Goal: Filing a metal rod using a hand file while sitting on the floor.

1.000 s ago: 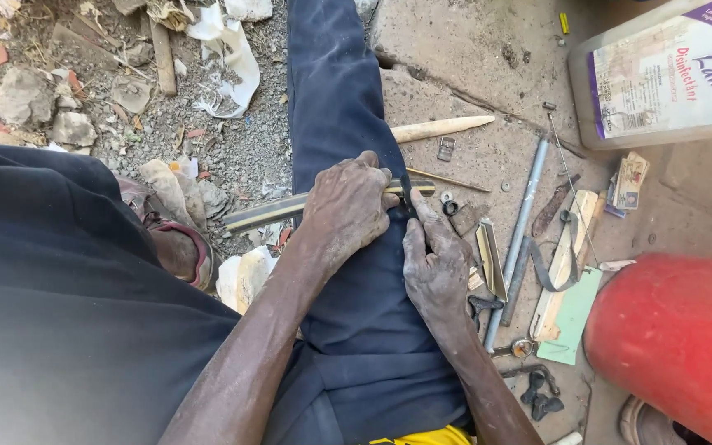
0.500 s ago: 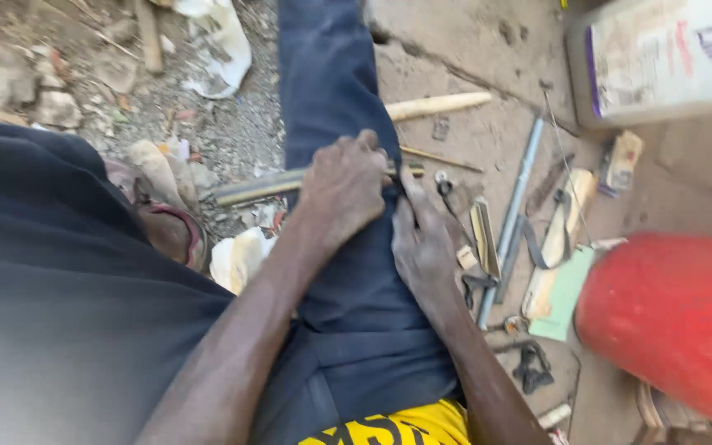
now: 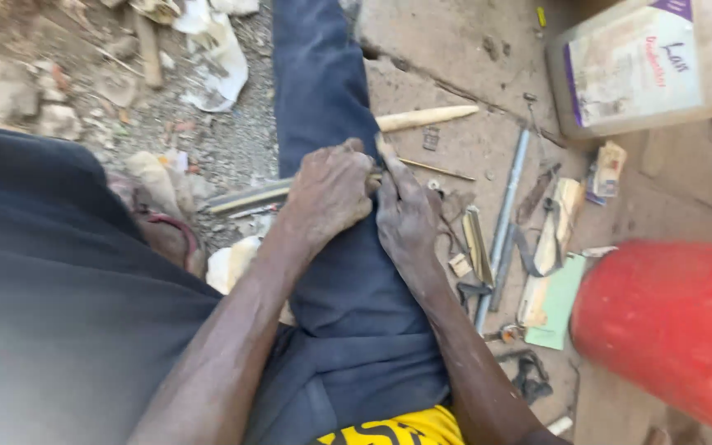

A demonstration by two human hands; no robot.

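So there's a thin stick (image 3: 245,198) lying across the person's thigh (image 3: 335,272), sticking out toward the dirt. Left hand (image 3: 331,194) is wrapped tight around it, right hand (image 3: 405,214) pressed on it just beside. Metal rod (image 3: 504,222) and red container (image 3: 669,330) nearby.

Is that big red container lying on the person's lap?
No, the red container sits on the ground beside the leg, while the left hand and right hand work a thin stick over the thigh.
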